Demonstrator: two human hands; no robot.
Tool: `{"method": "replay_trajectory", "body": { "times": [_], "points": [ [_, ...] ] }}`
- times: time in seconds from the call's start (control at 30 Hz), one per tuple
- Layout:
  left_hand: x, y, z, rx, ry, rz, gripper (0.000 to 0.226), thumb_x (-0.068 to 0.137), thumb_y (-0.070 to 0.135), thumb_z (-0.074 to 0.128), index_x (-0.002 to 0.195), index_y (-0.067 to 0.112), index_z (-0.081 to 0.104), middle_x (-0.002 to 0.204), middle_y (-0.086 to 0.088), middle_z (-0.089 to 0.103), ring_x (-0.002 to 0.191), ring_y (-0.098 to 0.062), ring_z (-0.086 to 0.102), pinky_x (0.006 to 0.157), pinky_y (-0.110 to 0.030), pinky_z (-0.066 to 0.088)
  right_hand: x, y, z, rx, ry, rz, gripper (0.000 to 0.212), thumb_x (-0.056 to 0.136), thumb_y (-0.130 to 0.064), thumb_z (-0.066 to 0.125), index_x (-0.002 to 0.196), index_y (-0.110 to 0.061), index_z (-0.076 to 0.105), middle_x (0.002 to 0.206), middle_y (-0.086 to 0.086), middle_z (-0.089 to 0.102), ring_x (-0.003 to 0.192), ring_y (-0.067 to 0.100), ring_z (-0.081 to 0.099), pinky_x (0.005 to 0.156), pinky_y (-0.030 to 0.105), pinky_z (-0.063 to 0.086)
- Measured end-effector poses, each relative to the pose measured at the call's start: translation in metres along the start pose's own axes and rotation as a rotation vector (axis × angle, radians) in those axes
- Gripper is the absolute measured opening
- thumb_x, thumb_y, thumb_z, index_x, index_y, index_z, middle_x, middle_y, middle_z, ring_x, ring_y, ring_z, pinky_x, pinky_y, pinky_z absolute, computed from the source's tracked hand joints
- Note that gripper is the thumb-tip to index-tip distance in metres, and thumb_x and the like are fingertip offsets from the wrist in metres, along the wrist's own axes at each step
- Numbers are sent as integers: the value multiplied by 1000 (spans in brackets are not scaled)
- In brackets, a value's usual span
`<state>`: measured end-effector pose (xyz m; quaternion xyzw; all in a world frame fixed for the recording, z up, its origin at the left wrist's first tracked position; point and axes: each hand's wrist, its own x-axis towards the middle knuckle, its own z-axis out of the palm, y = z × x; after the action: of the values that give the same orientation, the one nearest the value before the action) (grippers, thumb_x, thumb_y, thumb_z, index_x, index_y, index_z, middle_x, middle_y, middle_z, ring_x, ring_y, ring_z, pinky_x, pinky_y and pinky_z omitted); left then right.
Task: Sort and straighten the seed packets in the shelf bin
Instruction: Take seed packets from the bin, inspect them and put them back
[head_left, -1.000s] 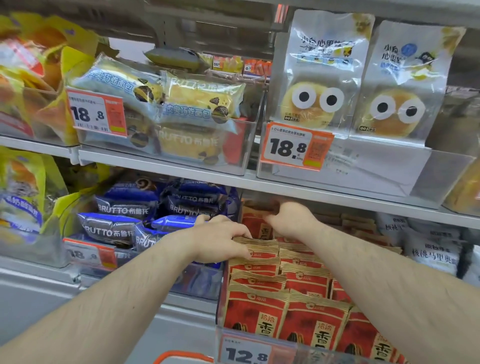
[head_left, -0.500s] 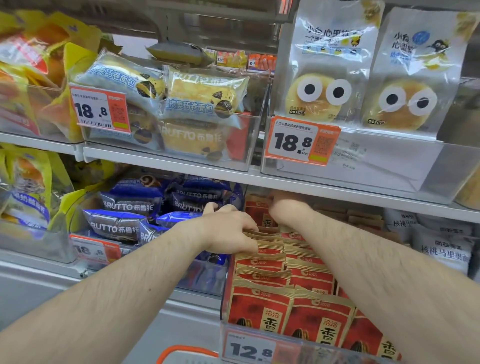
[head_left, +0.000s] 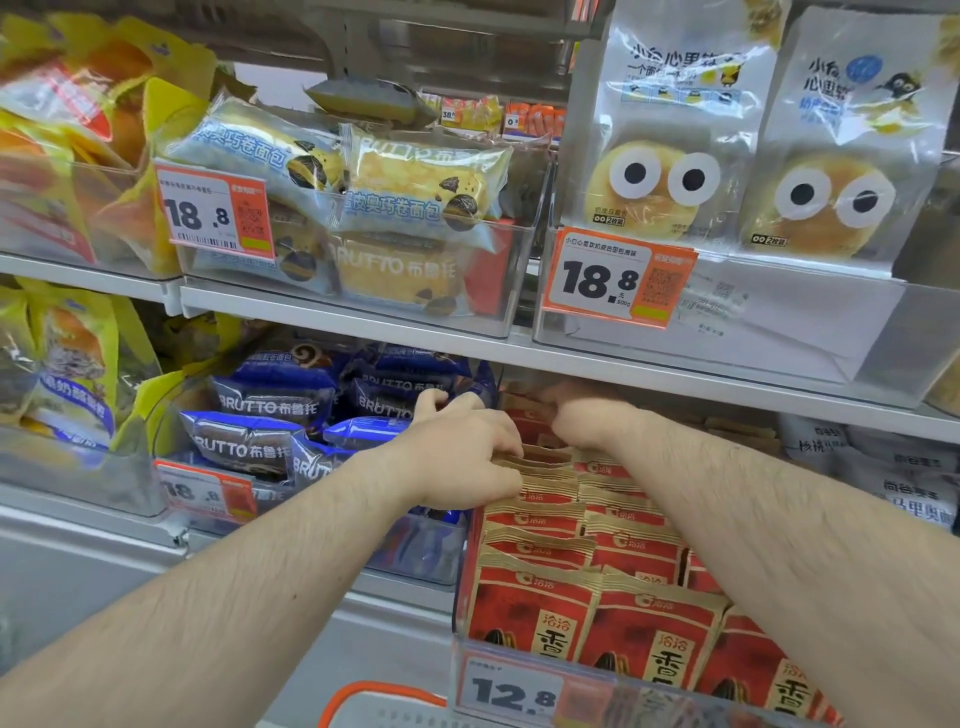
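Head view shows our left hand (head_left: 462, 457) with fingers curled over the tops of the red seed packets (head_left: 597, 561) near the left wall of the clear shelf bin (head_left: 462, 587), apparently squaring up that row. Our right hand (head_left: 587, 421) reaches toward the bin's back edge; it looks curled around a packet top, though blur hides the fingers. Likely we work rear rows first. Blue bread packs (head_left: 270, 410) fill the neighbouring bin, and a price tag (head_left: 511, 691) marks the front edge.
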<state>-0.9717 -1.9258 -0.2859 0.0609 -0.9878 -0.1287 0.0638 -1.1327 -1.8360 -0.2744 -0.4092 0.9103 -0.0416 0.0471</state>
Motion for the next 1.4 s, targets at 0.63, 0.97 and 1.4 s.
{"method": "replay_trajectory", "body": {
  "times": [0.63,0.97,1.4],
  "points": [
    [-37,3,5,-5,491,90,24,95,19,59,107,27,77,118,22,65,105,-11,53,87,-28,17,-24,10,-24,193,-138,48,41,106,-40,35,127,-18,62,132,3,61,114,21,57,108,41,40],
    [-59,24,-18,-27,807,98,26,75,-4,61,72,16,78,85,7,75,78,-14,57,76,-28,46,-117,-10,-41,665,-91,-274,57,74,-40,63,129,-26,62,125,-6,64,116,14,59,101,29,44],
    [-105,76,-103,-965,797,-130,15,98,22,63,109,29,55,92,8,72,91,-6,67,85,-27,54,-183,-49,-77,906,590,-307,21,99,-22,58,86,-21,75,80,-5,75,71,7,68,67,33,57]
  ]
}}
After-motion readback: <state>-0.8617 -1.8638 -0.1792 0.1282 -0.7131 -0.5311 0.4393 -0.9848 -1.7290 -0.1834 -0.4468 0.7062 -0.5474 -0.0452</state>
